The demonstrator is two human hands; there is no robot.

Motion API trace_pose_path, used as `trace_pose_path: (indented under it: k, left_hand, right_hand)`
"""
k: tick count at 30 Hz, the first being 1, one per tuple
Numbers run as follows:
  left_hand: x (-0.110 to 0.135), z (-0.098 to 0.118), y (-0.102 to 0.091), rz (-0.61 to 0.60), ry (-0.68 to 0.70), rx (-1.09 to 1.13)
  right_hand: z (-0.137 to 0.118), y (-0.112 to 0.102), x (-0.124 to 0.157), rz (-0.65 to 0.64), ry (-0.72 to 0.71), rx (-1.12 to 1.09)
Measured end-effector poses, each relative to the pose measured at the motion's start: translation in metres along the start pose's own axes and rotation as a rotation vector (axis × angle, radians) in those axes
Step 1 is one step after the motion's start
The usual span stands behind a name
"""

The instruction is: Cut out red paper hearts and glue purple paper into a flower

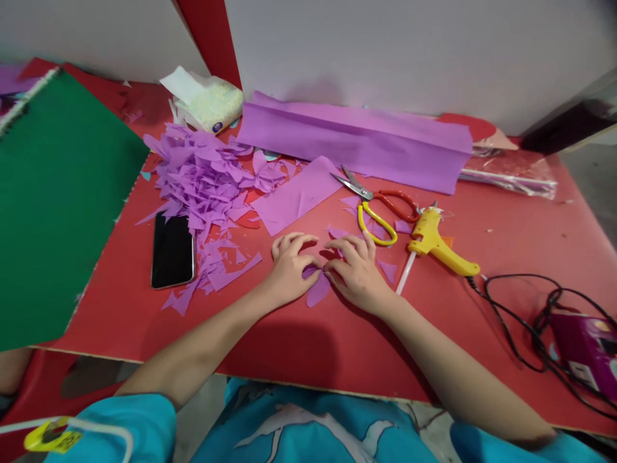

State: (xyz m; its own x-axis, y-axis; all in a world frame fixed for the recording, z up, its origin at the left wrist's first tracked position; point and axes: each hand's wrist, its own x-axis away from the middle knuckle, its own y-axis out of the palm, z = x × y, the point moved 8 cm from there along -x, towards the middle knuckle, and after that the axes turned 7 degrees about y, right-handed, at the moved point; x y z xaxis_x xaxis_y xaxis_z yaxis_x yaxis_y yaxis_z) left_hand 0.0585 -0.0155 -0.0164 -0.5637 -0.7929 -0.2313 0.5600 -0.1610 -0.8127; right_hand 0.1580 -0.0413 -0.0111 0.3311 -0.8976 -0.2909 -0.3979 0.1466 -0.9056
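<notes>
Both of my hands meet over the red table, pinching a small purple paper piece [318, 291] with petal-like lobes. My left hand [292, 267] has its thumb and finger closed on the paper's left side. From the other side my right hand [355, 270] grips it near the middle, its other fingers curled. Just beyond the right hand lie scissors [360, 188] with one red and one yellow handle, blades apart. A yellow glue gun [436, 244] with a white glue stick in its back rests to the right. A flat purple paper strip [299, 196] lies ahead of my hands.
A heap of purple paper cutouts [197, 173] partly covers a black phone [172, 251] at left. Behind are a tissue pack [212, 106] and a folded purple sheet [357, 141]. A green board [62, 206] overhangs the left side. Black cable [511, 321] and a purple box [585, 350] lie right.
</notes>
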Motion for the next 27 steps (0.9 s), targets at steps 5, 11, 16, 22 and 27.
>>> trace_pose_path:
  k: [5,11,16,22,27]
  left_hand:
    - [-0.0004,0.0008,0.0009,-0.021,0.008,0.001]
    - [-0.001,0.0004,0.0025,-0.035,0.022,0.004]
    - [-0.0007,-0.0006,0.0036,-0.046,0.034,0.011]
    - [-0.0009,-0.0004,0.0054,-0.06,0.048,0.017]
    - [-0.0015,0.0002,0.0043,-0.059,0.04,0.017]
  right_hand:
    - [-0.001,0.0046,0.0006,-0.029,-0.021,0.012]
    - [0.0006,-0.0017,-0.0007,0.011,-0.021,-0.006]
    - [0.0009,-0.0024,-0.0024,0.0,-0.04,-0.01]
    - [-0.002,-0.0021,-0.0021,0.018,-0.082,0.007]
    - [-0.0037,-0.002,-0.0011,0.043,-0.1,0.019]
